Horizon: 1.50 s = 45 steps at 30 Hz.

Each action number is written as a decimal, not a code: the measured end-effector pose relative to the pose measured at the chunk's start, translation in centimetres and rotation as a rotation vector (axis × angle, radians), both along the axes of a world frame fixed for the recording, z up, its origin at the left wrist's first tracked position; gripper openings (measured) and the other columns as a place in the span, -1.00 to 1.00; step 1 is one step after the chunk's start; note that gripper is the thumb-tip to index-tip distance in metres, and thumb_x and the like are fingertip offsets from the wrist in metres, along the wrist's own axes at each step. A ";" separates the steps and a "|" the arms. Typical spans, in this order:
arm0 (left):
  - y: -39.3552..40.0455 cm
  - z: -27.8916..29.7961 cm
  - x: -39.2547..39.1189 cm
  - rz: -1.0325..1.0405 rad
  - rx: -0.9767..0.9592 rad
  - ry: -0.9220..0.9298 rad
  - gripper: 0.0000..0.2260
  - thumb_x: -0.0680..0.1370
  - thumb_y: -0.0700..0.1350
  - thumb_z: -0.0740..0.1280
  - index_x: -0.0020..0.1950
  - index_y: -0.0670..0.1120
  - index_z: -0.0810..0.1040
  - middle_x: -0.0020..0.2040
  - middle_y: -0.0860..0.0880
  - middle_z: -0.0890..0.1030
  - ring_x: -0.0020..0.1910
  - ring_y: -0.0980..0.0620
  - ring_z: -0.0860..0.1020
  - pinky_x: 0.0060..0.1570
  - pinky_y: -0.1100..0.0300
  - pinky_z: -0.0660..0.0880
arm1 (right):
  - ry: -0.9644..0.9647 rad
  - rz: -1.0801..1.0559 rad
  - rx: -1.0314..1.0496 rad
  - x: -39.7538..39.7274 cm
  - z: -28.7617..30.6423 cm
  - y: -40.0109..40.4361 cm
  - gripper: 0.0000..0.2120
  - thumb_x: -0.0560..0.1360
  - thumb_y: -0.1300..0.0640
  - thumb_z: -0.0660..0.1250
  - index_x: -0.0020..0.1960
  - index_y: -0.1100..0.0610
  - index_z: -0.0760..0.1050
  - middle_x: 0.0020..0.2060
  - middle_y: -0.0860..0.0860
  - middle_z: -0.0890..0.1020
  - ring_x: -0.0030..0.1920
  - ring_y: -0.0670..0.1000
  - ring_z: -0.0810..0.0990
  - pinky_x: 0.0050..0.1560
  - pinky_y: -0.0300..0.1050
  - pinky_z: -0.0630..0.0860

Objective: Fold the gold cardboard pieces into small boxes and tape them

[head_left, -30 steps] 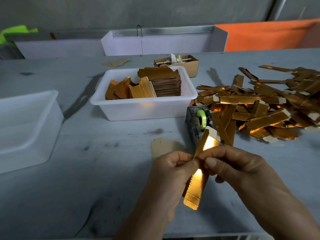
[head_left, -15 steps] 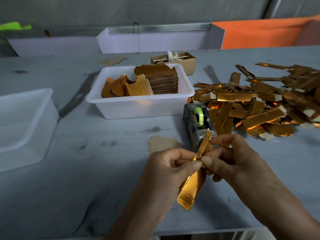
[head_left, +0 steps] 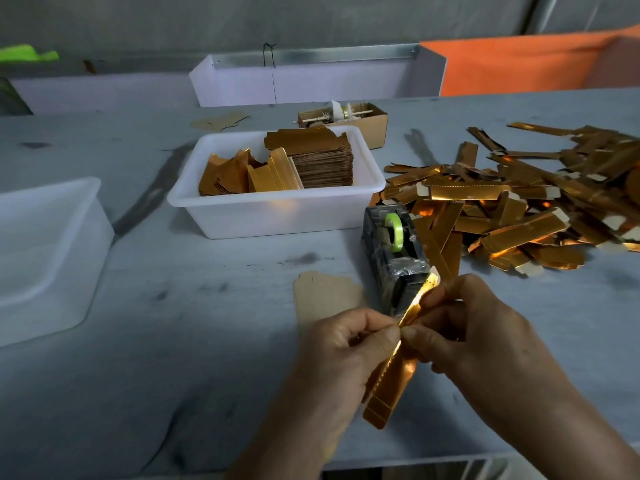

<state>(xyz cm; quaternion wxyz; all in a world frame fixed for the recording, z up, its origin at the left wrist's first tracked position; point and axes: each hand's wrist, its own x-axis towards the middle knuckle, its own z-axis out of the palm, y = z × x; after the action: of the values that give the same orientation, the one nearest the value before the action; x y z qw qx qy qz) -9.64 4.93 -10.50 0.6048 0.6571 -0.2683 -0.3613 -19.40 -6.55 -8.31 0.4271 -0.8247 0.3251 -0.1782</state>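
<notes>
A long gold cardboard piece [head_left: 391, 386] is held edge-on between both hands near the table's front edge. My left hand [head_left: 341, 355] pinches its middle with thumb and forefinger. My right hand [head_left: 474, 327] pinches it from the other side, fingers curled round the upper part. The strip's top end reaches up in front of the tape dispenser [head_left: 393, 251] with its green roll. A large heap of folded gold pieces [head_left: 519, 209] lies to the right. A white tub [head_left: 277, 216] behind holds stacked flat gold blanks.
A second white tub [head_left: 45, 251] stands at the left. A flat brown cardboard blank [head_left: 325, 296] lies by the dispenser. A small brown box [head_left: 374, 126] sits behind the tub. White and orange bins line the back of the grey table [head_left: 173, 341].
The strip has been folded narrower along its length and now shows edge-on. Both hands have stayed pinched on it.
</notes>
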 end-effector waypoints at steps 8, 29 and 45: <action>-1.1 -0.9 -2.4 0.278 0.000 -0.165 -0.84 0.53 -0.16 0.33 -0.24 0.02 0.59 -0.32 0.02 0.63 -0.38 0.21 0.57 -0.44 0.46 0.39 | 0.009 -0.021 0.065 0.1 -0.1 0.2 -0.73 0.34 0.08 0.49 -0.13 -0.01 0.39 -0.39 -0.11 0.66 -0.37 -0.24 0.59 -0.44 -0.46 0.40; -0.4 -1.4 -2.5 0.433 -0.104 -0.467 -0.86 0.52 -0.10 0.34 -0.22 0.08 0.55 -0.33 0.03 0.57 -0.39 0.17 0.51 -0.39 0.34 0.41 | 0.259 -0.034 -0.575 0.1 0.1 0.8 -0.50 0.22 -0.45 0.08 -0.14 -0.05 0.24 -0.52 -0.09 0.46 -0.50 -0.09 0.43 -0.50 -0.20 0.33; 0.5 0.0 0.2 0.150 0.043 -0.467 -0.82 0.54 0.01 0.31 0.09 0.11 0.66 -0.26 0.24 0.65 -0.27 0.33 0.57 -0.25 0.47 0.44 | -0.245 0.118 0.619 0.7 -0.4 -0.6 -0.73 0.31 0.11 0.31 -0.01 0.13 0.56 -0.19 0.07 0.71 -0.18 0.00 0.69 -0.28 -0.34 0.56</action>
<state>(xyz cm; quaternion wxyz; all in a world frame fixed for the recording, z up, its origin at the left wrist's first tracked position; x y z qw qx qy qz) -9.48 5.45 -10.53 0.5373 0.7535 -0.3437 -0.1593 -18.74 -7.14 -8.75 0.7027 -0.6459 0.2617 -0.1435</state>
